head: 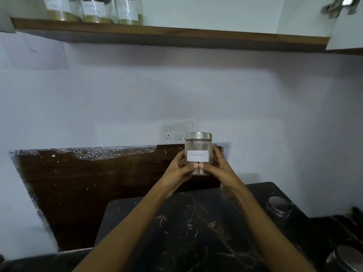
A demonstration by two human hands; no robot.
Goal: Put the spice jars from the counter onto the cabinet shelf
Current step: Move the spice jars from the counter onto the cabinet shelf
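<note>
Clear glass jar with steel lid and white handwritten "Cinnamon" label (198,154): upright, lifted above black marble-veined counter (188,228), in front of wall switch plate (177,131). Left hand (180,169) and right hand (218,165) both clasped around it, thumbs meeting under label. Three labelled glass jars (94,10) up on brown-edged cabinet shelf (176,34), far left. Two steel-lidded jars (279,209) on counter, right side.

shelf (176,36): three labelled jars (94,10) | counter (196,232): two steel-lidded jars (279,209)
</note>
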